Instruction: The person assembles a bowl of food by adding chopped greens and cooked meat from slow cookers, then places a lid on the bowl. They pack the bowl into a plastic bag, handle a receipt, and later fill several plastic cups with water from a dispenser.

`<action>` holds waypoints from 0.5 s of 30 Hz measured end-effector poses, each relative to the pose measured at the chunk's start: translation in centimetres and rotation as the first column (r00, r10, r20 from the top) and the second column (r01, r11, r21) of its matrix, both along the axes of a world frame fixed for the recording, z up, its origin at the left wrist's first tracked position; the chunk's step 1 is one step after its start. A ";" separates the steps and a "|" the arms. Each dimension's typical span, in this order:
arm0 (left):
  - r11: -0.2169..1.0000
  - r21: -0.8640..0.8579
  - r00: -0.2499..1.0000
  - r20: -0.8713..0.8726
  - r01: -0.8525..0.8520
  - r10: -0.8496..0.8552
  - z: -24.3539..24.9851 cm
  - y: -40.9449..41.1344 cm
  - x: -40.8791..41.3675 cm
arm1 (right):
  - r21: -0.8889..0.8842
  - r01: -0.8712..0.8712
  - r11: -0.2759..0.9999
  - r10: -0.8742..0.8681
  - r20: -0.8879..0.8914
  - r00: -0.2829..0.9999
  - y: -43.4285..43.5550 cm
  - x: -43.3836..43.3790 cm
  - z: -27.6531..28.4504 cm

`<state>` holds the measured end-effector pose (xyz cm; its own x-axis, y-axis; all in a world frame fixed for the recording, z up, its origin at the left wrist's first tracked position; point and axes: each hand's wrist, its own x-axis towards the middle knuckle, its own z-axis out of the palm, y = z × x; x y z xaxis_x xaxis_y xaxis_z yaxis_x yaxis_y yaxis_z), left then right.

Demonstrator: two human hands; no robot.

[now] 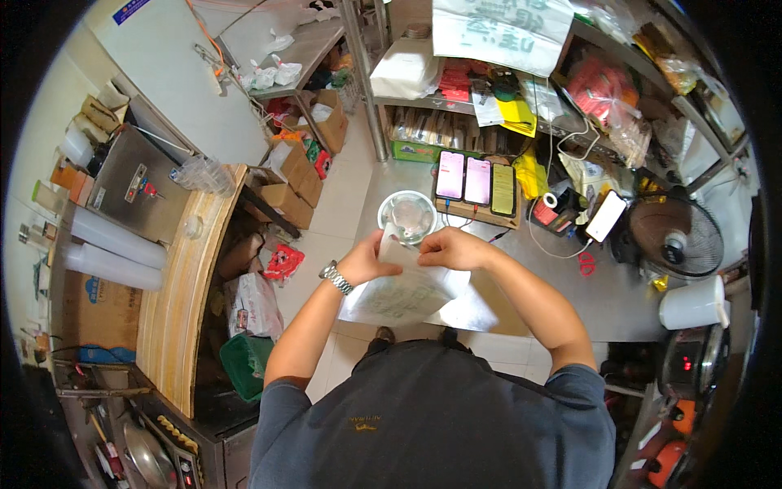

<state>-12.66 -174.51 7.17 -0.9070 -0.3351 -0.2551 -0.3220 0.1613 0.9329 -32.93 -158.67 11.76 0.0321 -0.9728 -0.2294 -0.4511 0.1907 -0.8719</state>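
Note:
My left hand [366,260], with a metal watch on its wrist, grips a pale, thin paper or bag [397,253] that bears green marks lower down. On the same piece, at its right edge, are the bent fingers of my right hand [441,249]. Just beyond both hands a round, clear plastic bowl [407,211] with a light rim stands on the metal table [379,183]. Its contents cannot be told. The lower part of the pale sheet is blurred and hangs over the table's near edge.
Three lit phones [478,180] lie on a cardboard box right of the bowl. Further right are another phone [605,216], a black fan [675,235] and a white bucket [693,302]. A loaded shelf [464,105] stands behind. At left is a wooden counter [177,269] with stacked plastic cups [204,174].

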 end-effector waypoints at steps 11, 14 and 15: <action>0.753 0.645 0.974 -0.056 -0.132 0.219 -3.8 3.5 1.6 | 0.031 0.337 0.941 -0.333 0.267 0.904 -1.1 7.0 -4.6; 0.692 0.693 0.950 -0.033 -0.203 0.312 -3.5 3.2 2.8 | 0.241 0.437 0.867 -0.498 0.355 0.791 -1.1 8.6 -3.6; 0.697 0.689 0.954 -0.029 -0.198 0.299 -4.0 2.8 3.2 | 0.212 0.455 0.865 -0.501 0.326 0.801 -0.9 8.9 -4.0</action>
<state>-9.41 -171.67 3.13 -0.8566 -0.3383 -0.3896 -0.1283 -0.5917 0.7959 -24.07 -159.59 7.79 -0.3276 -0.8525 -0.4073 0.0642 0.4100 -0.9098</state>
